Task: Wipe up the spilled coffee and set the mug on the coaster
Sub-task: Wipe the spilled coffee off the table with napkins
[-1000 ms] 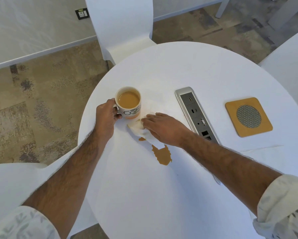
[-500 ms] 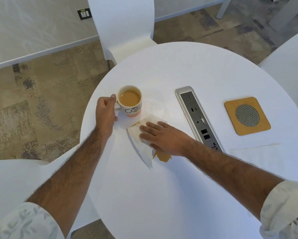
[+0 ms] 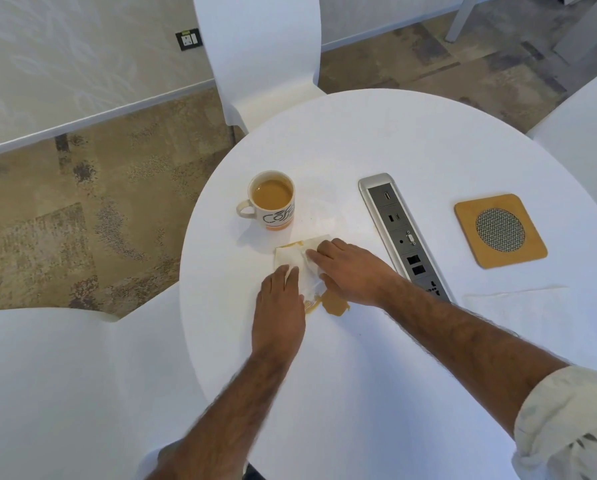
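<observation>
A white mug [image 3: 273,200] full of milky coffee stands free on the round white table [image 3: 376,140], handle to the left. Just in front of it lies a white napkin [image 3: 290,256], stained brown along its far edge. My right hand [image 3: 350,271] presses on the napkin's right side with its fingers bunching the paper. My left hand [image 3: 279,306] lies flat, fingertips on the napkin's near left part. A brown coffee puddle [image 3: 335,305] shows between my wrists. The square cork coaster [image 3: 499,230] with a mesh centre sits far right.
A silver power and data strip [image 3: 404,237] is set into the table between the napkin and the coaster. A second white napkin [image 3: 518,299] lies flat near the coaster. White chairs stand at the far side [image 3: 259,53], right [image 3: 588,133] and near left [image 3: 65,375].
My left hand has let go of the mug's handle and come down onto the napkin. My right hand with the napkin has slid a little toward me over the spill.
</observation>
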`<state>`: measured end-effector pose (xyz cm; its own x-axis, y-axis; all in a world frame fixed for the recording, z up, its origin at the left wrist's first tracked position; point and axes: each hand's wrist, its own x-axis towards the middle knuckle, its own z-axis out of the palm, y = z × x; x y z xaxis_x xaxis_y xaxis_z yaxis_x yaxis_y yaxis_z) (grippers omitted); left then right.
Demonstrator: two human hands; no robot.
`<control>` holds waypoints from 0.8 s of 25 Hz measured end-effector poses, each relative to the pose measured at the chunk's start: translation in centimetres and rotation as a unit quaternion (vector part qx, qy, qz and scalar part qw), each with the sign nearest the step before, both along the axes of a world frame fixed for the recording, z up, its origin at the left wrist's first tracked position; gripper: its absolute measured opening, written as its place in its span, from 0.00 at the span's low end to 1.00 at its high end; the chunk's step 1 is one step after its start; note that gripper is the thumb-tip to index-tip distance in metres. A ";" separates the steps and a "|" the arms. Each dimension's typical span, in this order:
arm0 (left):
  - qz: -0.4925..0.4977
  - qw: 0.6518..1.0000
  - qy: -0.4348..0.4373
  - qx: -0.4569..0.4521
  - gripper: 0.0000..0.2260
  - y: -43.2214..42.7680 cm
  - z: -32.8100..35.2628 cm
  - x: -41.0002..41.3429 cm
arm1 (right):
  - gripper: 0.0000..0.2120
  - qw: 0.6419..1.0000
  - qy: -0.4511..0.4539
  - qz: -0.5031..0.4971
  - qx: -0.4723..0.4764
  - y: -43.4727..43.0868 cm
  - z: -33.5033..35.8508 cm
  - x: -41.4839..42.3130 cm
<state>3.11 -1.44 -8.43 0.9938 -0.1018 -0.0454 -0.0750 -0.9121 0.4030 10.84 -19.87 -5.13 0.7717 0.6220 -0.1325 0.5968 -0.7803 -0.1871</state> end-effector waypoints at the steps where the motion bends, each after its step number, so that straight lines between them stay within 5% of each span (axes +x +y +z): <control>1: -0.003 1.000 0.003 0.006 0.24 0.0 -0.1 0.0 | 0.24 1.000 0.005 -0.008 -0.007 0.1 0.1 0.0; 8: -0.032 0.999 0.010 -0.008 0.10 -0.4 1.4 0.1 | 0.21 0.996 0.070 -0.045 -0.025 0.4 0.8 -0.8; 12: -0.039 0.998 0.045 -0.031 0.12 -0.6 2.0 0.1 | 0.20 0.994 0.093 -0.046 -0.033 -0.3 1.3 -1.8; 17: 0.044 0.973 0.087 -0.211 0.13 -1.3 2.9 0.6 | 0.45 0.984 0.138 -0.109 -0.032 0.8 2.0 -2.2; 20: 0.051 0.958 0.102 -0.264 0.16 -1.1 3.5 1.0 | 0.33 0.989 0.063 -0.108 -0.073 2.1 1.6 -2.5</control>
<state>4.10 -2.52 -4.90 0.9759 -0.0664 -0.2080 0.1327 -0.5759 0.8066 8.31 -17.73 -3.54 0.8559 0.4113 -0.3134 0.3921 -0.9114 -0.1250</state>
